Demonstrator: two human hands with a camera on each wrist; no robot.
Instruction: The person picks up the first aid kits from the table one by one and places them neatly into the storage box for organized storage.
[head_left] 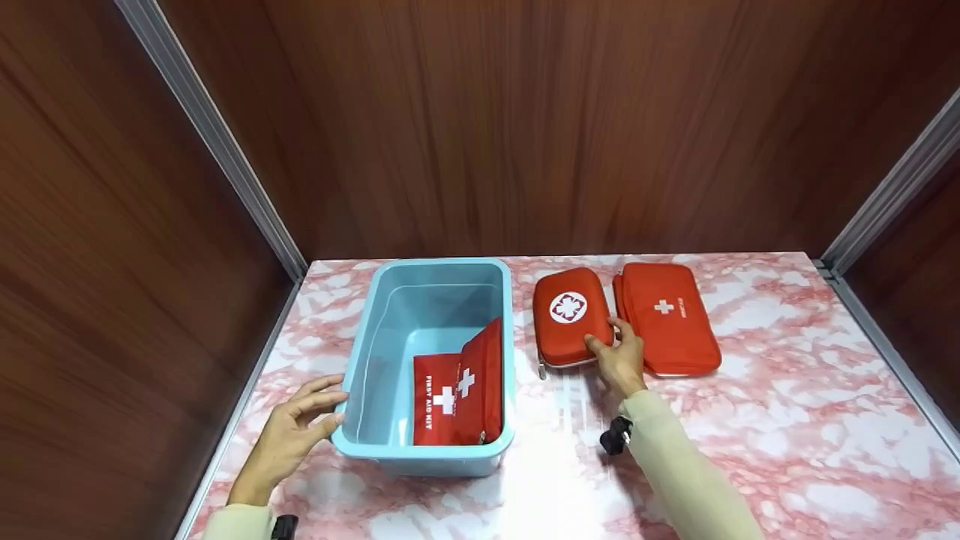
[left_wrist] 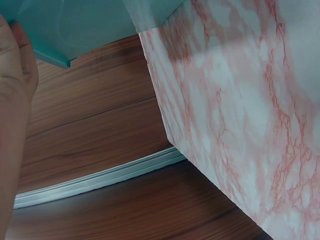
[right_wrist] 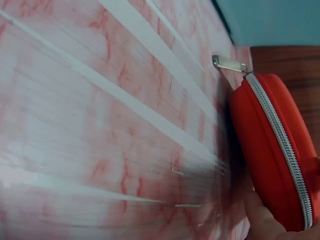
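Observation:
A light-blue plastic tub (head_left: 424, 452) stands left of centre in the head view. My left hand (head_left: 292, 431) holds its left rim near the front corner, fingers and thumb at the edge; the left wrist view shows the hand by the tub wall (left_wrist: 95, 25). With my right hand (head_left: 621, 360) I grip a red zippered first aid case (head_left: 570, 345), thumb on its top and fingers at its right side. A round white emblem marks the lid. The case's silver zipper (right_wrist: 280, 135) shows in the right wrist view, with fingertips (right_wrist: 260, 217) at its lower end.
Inside the tub, red first aid pouches (head_left: 435, 412) lean against the right wall. Right of the gripped case lies a stack of red first aid pouches (head_left: 675, 337). Wood-grain panels (head_left: 487, 135) bound the marbled pink-and-white table (head_left: 810, 420) at back and sides.

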